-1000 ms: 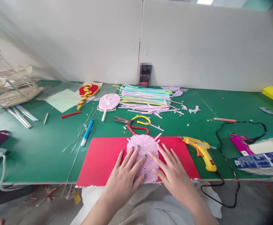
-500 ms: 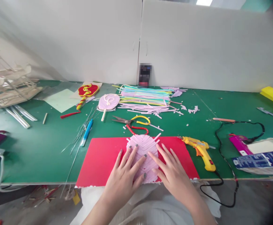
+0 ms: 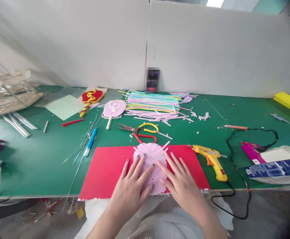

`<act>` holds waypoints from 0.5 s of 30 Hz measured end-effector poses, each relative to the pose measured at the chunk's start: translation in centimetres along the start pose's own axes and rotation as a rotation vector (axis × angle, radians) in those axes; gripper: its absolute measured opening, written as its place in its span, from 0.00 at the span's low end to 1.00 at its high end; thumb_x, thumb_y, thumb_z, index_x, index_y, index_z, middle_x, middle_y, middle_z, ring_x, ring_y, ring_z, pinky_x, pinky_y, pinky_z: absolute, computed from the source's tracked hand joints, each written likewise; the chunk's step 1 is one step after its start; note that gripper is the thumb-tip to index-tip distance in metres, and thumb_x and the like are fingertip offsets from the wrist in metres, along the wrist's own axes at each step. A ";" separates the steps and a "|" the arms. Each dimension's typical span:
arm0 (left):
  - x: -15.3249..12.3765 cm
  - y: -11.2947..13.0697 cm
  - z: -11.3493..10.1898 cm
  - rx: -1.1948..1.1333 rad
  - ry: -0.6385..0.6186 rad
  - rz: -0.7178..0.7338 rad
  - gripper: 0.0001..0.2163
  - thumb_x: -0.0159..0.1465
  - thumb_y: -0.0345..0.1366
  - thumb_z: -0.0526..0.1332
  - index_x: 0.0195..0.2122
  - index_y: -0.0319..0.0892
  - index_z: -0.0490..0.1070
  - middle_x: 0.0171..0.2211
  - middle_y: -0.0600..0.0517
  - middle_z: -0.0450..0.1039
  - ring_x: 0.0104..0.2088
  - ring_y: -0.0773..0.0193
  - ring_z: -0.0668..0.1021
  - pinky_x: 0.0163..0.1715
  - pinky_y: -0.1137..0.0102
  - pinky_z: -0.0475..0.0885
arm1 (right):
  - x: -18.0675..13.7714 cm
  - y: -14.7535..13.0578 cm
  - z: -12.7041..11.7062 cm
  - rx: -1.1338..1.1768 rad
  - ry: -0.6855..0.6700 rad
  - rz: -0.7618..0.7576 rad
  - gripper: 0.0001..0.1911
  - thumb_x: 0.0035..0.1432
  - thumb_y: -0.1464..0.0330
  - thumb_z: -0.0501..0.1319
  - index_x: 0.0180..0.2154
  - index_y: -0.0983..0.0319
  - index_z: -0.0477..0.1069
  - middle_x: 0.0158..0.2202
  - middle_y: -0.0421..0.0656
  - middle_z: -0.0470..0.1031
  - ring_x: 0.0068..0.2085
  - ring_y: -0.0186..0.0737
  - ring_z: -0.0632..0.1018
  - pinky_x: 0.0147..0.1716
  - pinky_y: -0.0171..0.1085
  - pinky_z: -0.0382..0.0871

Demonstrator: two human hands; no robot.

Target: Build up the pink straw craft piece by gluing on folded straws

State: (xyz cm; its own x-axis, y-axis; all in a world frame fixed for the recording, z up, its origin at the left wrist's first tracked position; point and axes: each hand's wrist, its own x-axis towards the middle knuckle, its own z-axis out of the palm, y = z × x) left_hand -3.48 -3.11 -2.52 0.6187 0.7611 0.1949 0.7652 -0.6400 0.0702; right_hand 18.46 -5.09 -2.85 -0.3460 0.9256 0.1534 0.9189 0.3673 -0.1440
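Note:
A pink piece made of straw strips laid in a herringbone pattern (image 3: pixel 151 156) lies on a red sheet (image 3: pixel 105 169) at the table's near edge. My left hand (image 3: pixel 132 182) lies flat on its left side with the fingers spread. My right hand (image 3: pixel 178 179) lies flat on its right side, fingers stretched out. Both hands press on the piece and hold nothing.
A yellow glue gun (image 3: pixel 213 161) with a black cord lies right of the red sheet. Scissors (image 3: pixel 141 130) lie just behind it, a blue pen (image 3: pixel 90 142) to the left. A heap of coloured straws (image 3: pixel 154 103), a pink fan (image 3: pixel 113 109) and a red ornament (image 3: pixel 90 98) sit further back.
Both hands stay flat on the pink piece. Only the view has shifted slightly.

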 end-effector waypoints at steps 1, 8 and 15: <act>0.0 0.0 0.0 0.003 0.003 0.000 0.25 0.67 0.44 0.54 0.66 0.50 0.54 0.68 0.45 0.48 0.66 0.48 0.57 0.60 0.49 0.57 | 0.0 -0.1 -0.1 0.015 0.004 -0.003 0.30 0.66 0.59 0.50 0.67 0.47 0.43 0.69 0.41 0.45 0.68 0.51 0.52 0.61 0.57 0.57; 0.0 -0.1 -0.1 0.010 0.006 -0.001 0.23 0.68 0.43 0.53 0.65 0.50 0.57 0.68 0.45 0.49 0.66 0.49 0.58 0.60 0.50 0.57 | -1.3 4.1 -2.3 0.260 0.384 0.323 0.21 0.67 0.60 0.48 0.57 0.56 0.65 0.60 0.47 0.66 0.59 0.46 0.69 0.54 0.46 0.66; -0.1 -0.1 0.2 0.016 0.037 0.004 0.24 0.68 0.44 0.53 0.64 0.49 0.57 0.68 0.45 0.48 0.66 0.50 0.57 0.61 0.51 0.56 | -5.2 11.6 -2.9 -0.034 0.357 0.988 0.24 0.56 0.47 0.53 0.31 0.61 0.70 0.31 0.48 0.74 0.32 0.48 0.75 0.28 0.42 0.65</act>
State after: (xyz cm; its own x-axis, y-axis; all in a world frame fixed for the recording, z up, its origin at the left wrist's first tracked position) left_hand -3.57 -3.09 -2.70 0.6146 0.7541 0.2314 0.7659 -0.6407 0.0535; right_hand 31.43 -5.88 -2.51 0.6311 0.7297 0.2631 0.7690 -0.5442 -0.3355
